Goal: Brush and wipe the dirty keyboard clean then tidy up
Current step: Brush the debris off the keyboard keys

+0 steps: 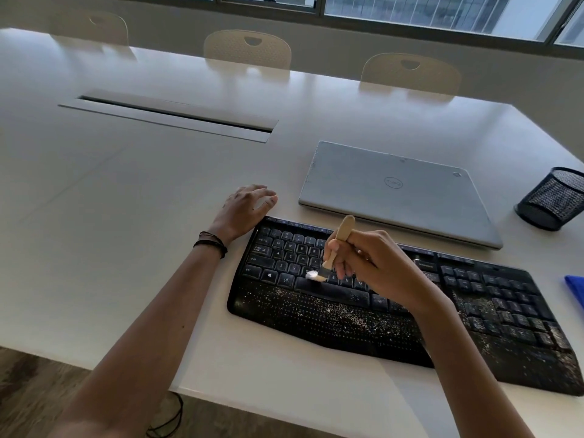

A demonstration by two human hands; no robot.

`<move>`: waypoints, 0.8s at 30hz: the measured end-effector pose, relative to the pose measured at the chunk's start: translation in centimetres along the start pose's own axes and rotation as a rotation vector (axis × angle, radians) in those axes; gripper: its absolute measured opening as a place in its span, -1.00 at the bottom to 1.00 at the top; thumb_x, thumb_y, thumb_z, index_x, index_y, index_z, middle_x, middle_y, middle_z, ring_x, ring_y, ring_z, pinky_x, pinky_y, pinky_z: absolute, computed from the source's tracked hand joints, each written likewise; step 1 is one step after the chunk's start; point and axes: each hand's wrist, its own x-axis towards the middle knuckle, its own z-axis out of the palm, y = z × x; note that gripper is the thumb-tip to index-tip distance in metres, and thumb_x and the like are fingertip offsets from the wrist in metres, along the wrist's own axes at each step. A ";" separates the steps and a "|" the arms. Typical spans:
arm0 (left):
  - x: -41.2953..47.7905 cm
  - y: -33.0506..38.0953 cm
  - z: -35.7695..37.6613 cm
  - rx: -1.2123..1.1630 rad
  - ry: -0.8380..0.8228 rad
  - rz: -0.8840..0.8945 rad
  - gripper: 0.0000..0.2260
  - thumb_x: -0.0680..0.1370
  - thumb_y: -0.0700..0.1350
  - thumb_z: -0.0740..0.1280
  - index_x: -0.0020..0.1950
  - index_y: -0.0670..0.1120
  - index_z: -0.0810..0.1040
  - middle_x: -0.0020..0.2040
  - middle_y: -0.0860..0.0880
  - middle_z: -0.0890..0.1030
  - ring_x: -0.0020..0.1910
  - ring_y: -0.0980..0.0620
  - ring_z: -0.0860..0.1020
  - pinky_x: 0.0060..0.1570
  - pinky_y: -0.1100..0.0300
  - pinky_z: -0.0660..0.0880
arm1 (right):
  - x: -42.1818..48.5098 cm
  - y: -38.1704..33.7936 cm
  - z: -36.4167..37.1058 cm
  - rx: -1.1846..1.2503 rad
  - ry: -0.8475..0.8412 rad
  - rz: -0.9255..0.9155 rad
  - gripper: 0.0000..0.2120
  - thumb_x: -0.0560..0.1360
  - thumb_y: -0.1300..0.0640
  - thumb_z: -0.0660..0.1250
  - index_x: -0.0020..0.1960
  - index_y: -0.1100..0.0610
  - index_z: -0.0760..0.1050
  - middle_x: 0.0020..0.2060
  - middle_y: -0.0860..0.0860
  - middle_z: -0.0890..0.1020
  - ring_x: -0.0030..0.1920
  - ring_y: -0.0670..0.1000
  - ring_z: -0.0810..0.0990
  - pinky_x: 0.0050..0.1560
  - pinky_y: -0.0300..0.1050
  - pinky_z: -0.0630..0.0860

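A black keyboard (316, 314) lies on the white table (126, 200), its palm rest and right side speckled with pale crumbs. My right hand (376, 267) grips a small wooden-handled brush (336, 248), whose white bristles touch the keys just above the space bar. My left hand (245, 208) rests on the table against the keyboard's far left corner, fingers spread and relaxed. A blue cloth (575, 289) peeks in at the right edge.
A shut silver laptop (395, 194) lies behind the keyboard. A black mesh pen cup (553, 199) stands at the right. A cable slot (170, 115) is set in the table's middle. Chairs (248, 49) line the far side. The near edge runs below the keyboard.
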 end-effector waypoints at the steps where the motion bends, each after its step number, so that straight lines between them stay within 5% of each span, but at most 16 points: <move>1: 0.0 -0.1 0.1 0.002 -0.001 0.001 -0.51 0.53 0.17 0.06 0.26 -0.10 0.52 0.32 -0.11 0.48 0.33 -0.08 0.40 0.34 -0.04 0.27 | 0.0 0.0 0.1 0.001 -0.003 0.008 -0.75 0.57 -0.04 0.12 -0.09 0.02 0.52 -0.40 -0.10 0.60 -0.40 -0.03 0.59 -0.29 0.01 0.57; 9: 0.0 0.0 -0.1 0.008 -0.005 -0.017 -0.47 0.50 0.20 0.03 0.26 -0.07 0.53 0.32 -0.09 0.48 0.31 -0.06 0.41 0.32 -0.03 0.29 | 0.0 -0.1 0.4 0.117 0.092 0.039 -0.84 0.58 0.23 0.17 -0.04 0.16 0.53 -0.31 -0.07 0.62 -0.33 -0.11 0.59 -0.32 -0.40 0.45; 13: 0.0 0.0 -0.1 0.012 -0.008 -0.017 -0.47 0.50 0.19 0.03 0.26 -0.07 0.53 0.31 -0.10 0.48 0.31 -0.07 0.41 0.32 -0.02 0.30 | 0.2 -0.2 0.2 0.087 0.204 -0.044 -0.82 0.57 0.11 0.17 0.00 0.15 0.53 -0.25 -0.06 0.64 -0.32 -0.07 0.60 -0.38 -0.34 0.50; 20: -0.1 0.3 -0.3 0.009 -0.013 -0.019 -0.47 0.50 0.18 0.03 0.26 -0.09 0.52 0.32 -0.10 0.48 0.32 -0.06 0.41 0.32 -0.01 0.29 | -0.2 -0.6 0.3 0.083 0.071 0.053 -0.82 0.58 0.15 0.15 -0.14 0.04 0.49 -0.45 -0.12 0.56 -0.45 -0.15 0.55 -0.40 -0.39 0.44; 24: -0.2 0.3 -0.3 0.012 -0.023 -0.025 -0.48 0.50 0.18 0.03 0.27 -0.08 0.52 0.33 -0.11 0.47 0.32 -0.07 0.40 0.32 -0.03 0.29 | -0.2 -0.9 0.0 0.053 0.134 0.022 -0.80 0.56 0.05 0.13 -0.17 0.02 0.47 -0.50 -0.18 0.53 -0.52 -0.16 0.50 -0.48 -0.39 0.39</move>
